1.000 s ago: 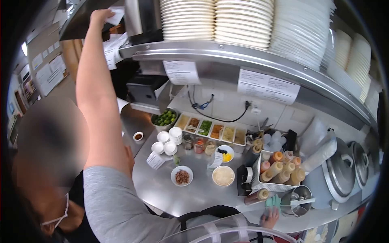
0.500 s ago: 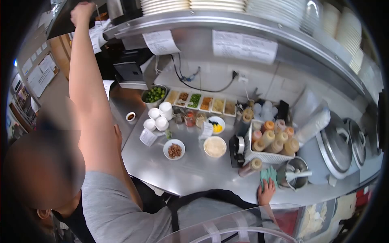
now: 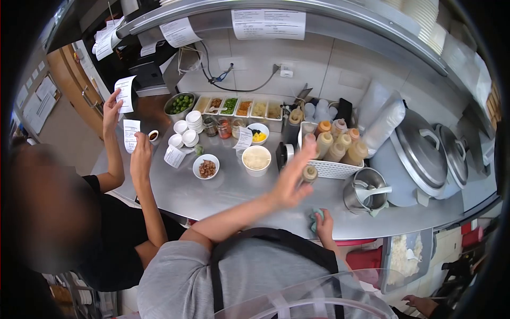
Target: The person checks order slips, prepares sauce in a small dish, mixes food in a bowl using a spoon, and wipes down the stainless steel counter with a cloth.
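Observation:
My left hand (image 3: 291,181), smeared by motion, reaches over the counter with its fingers stretched out. It overlaps the front left of a white basket (image 3: 333,170) of squeeze bottles (image 3: 336,150). Close to its fingers a single squeeze bottle (image 3: 309,174) stands outside the basket; I cannot tell whether they touch. At the counter's front edge my right hand (image 3: 324,223) is closed on a bunched green cloth (image 3: 315,217). A tub of pale powder-like food (image 3: 256,159) and a white bowl of brown chunks (image 3: 206,167) sit to the left.
A co-worker's hands (image 3: 139,154) hold paper slips (image 3: 126,95) at the left. Topping containers (image 3: 244,108) line the back, beside a bowl of limes (image 3: 180,103). To the right stand a metal pot (image 3: 365,194) and large lidded cookers (image 3: 419,141).
My left hand has come down from the upper left to the bottles. My right hand has drawn the cloth toward the counter's front edge. The co-worker's hands now show, holding slips.

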Action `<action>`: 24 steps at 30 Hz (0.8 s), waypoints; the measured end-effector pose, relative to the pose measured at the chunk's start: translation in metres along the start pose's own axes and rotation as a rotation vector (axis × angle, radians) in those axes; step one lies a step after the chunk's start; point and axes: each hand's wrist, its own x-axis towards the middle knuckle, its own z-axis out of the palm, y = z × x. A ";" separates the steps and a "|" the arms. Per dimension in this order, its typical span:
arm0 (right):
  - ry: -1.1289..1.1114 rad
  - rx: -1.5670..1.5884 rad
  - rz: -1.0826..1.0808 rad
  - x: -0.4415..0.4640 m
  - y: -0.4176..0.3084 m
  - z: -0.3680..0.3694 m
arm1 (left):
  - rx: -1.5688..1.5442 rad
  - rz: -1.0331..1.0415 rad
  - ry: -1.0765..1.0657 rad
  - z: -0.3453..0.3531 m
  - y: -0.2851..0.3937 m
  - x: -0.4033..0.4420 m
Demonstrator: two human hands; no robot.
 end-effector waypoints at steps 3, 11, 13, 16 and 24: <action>0.082 1.229 0.349 0.016 -0.052 -0.042 | -0.001 0.003 -0.146 0.052 -0.017 -0.027; 0.067 0.736 0.287 0.026 -0.086 -0.056 | -0.050 0.128 -0.109 0.115 0.000 -0.034; 0.020 0.639 0.319 0.025 -0.077 -0.058 | -0.068 0.069 -0.188 0.118 -0.003 -0.051; -0.039 0.468 0.336 0.031 -0.054 -0.066 | -0.076 -0.012 -0.306 0.104 -0.019 -0.070; 0.117 -0.463 -0.086 0.041 0.063 -0.004 | 0.200 -0.487 0.083 0.051 -0.079 -0.092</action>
